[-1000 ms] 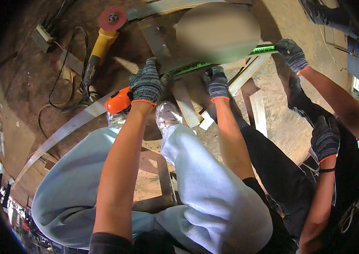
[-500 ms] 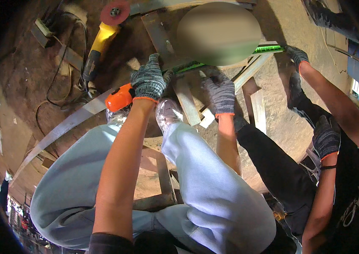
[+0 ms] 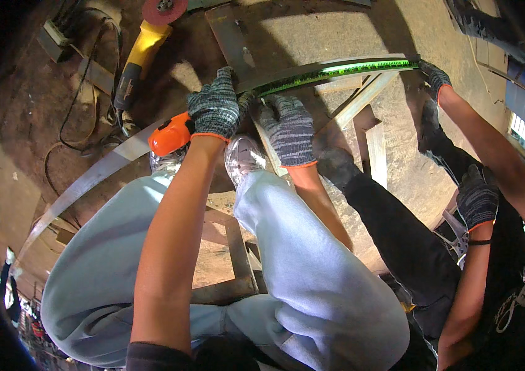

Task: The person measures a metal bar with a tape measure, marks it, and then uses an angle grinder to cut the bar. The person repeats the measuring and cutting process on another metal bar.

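My left hand (image 3: 215, 108), in a grey knit glove with an orange cuff, is closed at the tape measure (image 3: 170, 135), whose orange case sits against its left side. The green tape blade (image 3: 340, 68) runs right along a long flat metal bar (image 3: 106, 170). My right hand (image 3: 288, 131), gloved alike, has its fingertips curled just below the blade near my left hand. Whatever those fingers hold is hidden. At the blade's far right end is a co-worker's gloved hand (image 3: 437, 80); their other hand (image 3: 478, 199) rests over their leg.
A yellow and black angle grinder (image 3: 142, 59) with a reddish disc lies at the upper left beside a dark cable (image 3: 68, 117). Metal pieces (image 3: 375, 151) lie right of my hands. A metal frame (image 3: 238, 253) shows between my legs. The co-worker's leg (image 3: 392, 222) is close on my right.
My right hand has moved left toward my left hand, and its fingers are less blurred. My left hand, the tape case and the grinder appear slightly higher and further left in view.
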`<state>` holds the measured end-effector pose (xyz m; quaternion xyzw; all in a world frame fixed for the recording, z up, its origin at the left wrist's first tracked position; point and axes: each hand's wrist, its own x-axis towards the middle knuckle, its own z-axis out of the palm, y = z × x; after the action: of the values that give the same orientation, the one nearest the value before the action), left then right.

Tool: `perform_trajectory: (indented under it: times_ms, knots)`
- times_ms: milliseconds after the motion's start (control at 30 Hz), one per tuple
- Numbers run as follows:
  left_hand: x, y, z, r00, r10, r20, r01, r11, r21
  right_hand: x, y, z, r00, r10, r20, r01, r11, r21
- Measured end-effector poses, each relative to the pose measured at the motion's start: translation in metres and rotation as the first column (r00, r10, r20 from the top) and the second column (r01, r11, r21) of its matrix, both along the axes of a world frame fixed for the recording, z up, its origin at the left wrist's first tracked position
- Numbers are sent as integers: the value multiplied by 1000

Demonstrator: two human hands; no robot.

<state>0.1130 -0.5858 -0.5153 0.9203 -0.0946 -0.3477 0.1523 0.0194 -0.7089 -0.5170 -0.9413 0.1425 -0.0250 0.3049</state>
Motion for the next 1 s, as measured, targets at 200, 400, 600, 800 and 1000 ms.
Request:
perform_trajectory:
  times_ms: [200, 400, 600, 800, 1000]
  knots:
    - [2, 1, 2, 1000, 12, -8, -13, 999, -50, 0, 2, -3, 1000, -1, -23, 1, 1000, -4]
    - [0, 1, -2, 999, 27, 19, -25, 998, -57, 2, 4, -4, 999, 1, -44, -1, 1000, -11]
    - [0, 1, -3, 1000, 9, 30, -8, 999, -43, 3, 4, -5, 998, 1, -65, -1, 1000, -10]
    - [0, 0, 2, 1000, -2, 7, 3, 999, -54, 5, 4, -7, 996, -4, -88, 3, 1000, -13]
    - [-2, 2, -4, 997, 17, 69, -11, 997, -81, 7, 5, -7, 994, -1, -105, 0, 1000, -15]
